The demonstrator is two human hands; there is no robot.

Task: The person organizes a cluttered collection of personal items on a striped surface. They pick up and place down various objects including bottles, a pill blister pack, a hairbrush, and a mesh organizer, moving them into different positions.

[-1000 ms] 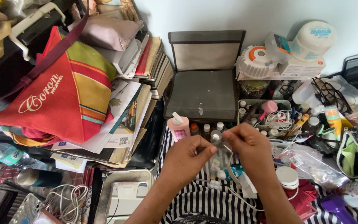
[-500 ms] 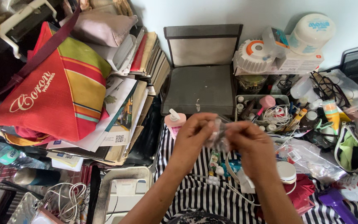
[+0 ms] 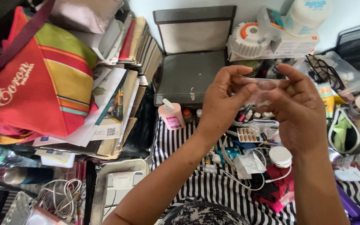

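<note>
A small clear plastic bag, judged light, limp and slippery, is pinched at its top edge between left hand and right hand, raised above the striped cloth.

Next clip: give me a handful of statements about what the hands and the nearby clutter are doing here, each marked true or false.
1. Both hands hold a small clear plastic bag between them. True: the left hand and the right hand pinch it from either side.
2. The pink pump bottle lies on its side. False: it stands upright.
3. The grey case in front of the wall is shut. False: its lid stands open.
4. A red striped bag rests on the pile of papers to the left. True.
5. The blister pack of pills is in the right hand. False: it lies on the striped cloth below the hands.
</note>
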